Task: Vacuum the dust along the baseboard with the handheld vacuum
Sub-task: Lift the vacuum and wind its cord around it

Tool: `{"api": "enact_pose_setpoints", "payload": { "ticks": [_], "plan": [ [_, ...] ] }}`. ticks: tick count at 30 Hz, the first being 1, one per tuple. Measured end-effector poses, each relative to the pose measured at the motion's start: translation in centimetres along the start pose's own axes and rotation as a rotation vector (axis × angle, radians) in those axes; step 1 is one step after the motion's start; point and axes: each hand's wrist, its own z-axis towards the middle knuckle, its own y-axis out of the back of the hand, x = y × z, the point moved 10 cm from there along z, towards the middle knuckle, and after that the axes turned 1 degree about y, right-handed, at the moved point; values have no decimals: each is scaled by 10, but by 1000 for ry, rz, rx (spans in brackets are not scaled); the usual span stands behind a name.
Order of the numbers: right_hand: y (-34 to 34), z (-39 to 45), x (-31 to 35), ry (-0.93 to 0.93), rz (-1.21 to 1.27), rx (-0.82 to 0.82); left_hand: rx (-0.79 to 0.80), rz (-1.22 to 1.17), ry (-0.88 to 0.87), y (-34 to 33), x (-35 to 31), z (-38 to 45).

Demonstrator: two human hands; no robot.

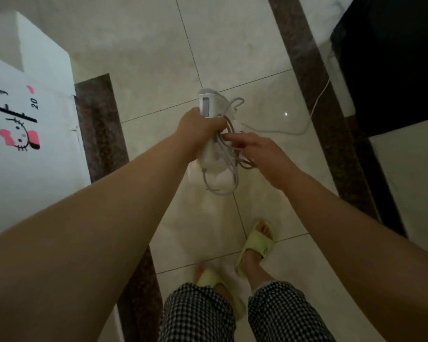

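I see a smooth white plastic handheld vacuum (209, 134), rounded and tapering, held above glossy cream floor tiles (158, 58). My left hand (200, 130) wraps tightly round its middle, fingers curled closed on the body, the nose end pointing away from me. A thin grey cord (229, 174) hangs in loose loops just beside and below that grip. My right hand (260, 154) sits to the right, fingers loosely spread, fingertips touching the cord loops; I cannot tell whether they pinch it. A speckled dark brown stone strip (99, 124) borders the white wall (32, 156) at left.
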Motion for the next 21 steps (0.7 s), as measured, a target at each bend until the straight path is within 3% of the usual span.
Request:
{"api": "enact_pose_setpoints", "payload": {
  "ticks": [3,4,6,8,12,15,18,21],
  "plan": [
    [44,25,-27,-286,827,-275,38,86,-63,-9,-26,13],
    [51,37,-39,-388,914,-329,57,102,-77,-11,-34,17],
    [43,71,-46,-522,905,-244,105,169,-115,-14,-50,30],
    [36,107,-37,-532,982,-229,163,265,-144,-18,-59,40],
    [52,168,-18,-542,1245,-463,191,311,-121,7,-69,74],
    [75,187,-12,-562,1514,-666,129,181,-12,45,-64,107],
    [85,201,-20,-555,1599,-734,132,9,68,67,-67,131],
    [105,231,-12,-407,1645,-828,151,-38,94,81,-90,153]
  ]
}}
